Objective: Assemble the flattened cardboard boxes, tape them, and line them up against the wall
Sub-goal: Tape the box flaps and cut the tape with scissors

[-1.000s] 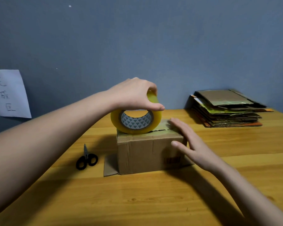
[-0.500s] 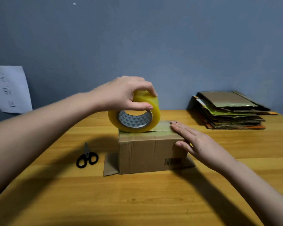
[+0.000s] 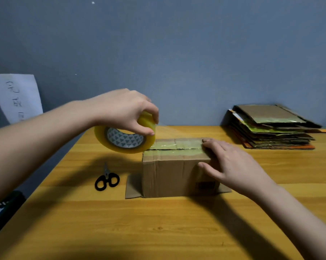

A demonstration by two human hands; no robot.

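A paper sheet (image 3: 17,96) hangs on the wall, far left of the grip. The left hand (image 3: 124,109) clasps the tape roll (image 3: 123,137) from above (thumb on its near rim), scissors (image 3: 107,180) lying below it. Just right of the roll stands the cardboard box (image 3: 173,173); the right hand (image 3: 231,166) presses flat on its taped top. Flattened boxes (image 3: 271,126) are stacked far right.

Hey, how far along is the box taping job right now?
Done: one cardboard box stands folded up on the table. In hand: the left hand grips the tape roll off the box's left end, tape laid along the top seam; the right hand presses the right end. Left: cutting with the scissors, lining up, and the flattened stack.
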